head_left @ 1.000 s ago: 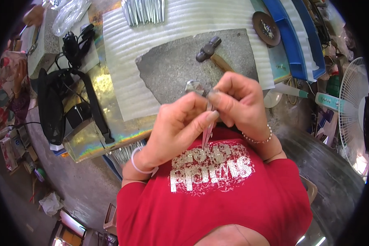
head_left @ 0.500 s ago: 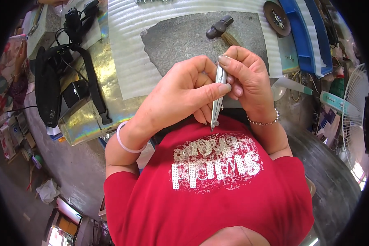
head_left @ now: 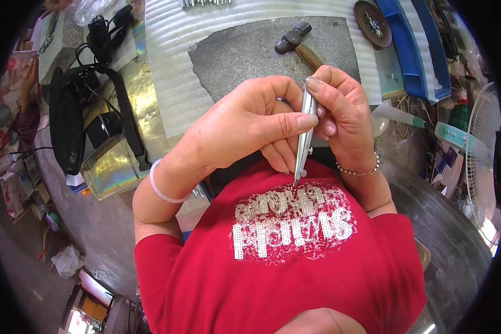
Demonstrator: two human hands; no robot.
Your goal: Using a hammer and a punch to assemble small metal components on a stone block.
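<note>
A slim silver drawing compass [head_left: 303,153], its legs together, is held upright in front of my red shirt, with its pointed end down. My left hand [head_left: 256,125] grips its middle, the thumb lying across the front and the fingers curled behind. At the upper end, my right hand [head_left: 345,108] pinches it between thumb and fingers. Just beyond my hands, a hammer [head_left: 293,39] with a dark head and wooden handle lies on a grey stone slab [head_left: 234,58]. My right hand partly covers the handle's end.
White foam sheeting [head_left: 170,72] lies under the slab. A round brown dish [head_left: 372,25] of small metal pieces and a blue tray [head_left: 409,61] stand far right. Thin metal rods [head_left: 206,3] lie at the back. A black strapped pouch [head_left: 67,133] is left, a fan [head_left: 481,145] right.
Both hands and the compass have shifted slightly to the right, and the compass's lower end is a little lower in the picture. My left forearm has swung outward. Both grips stay on it.
</note>
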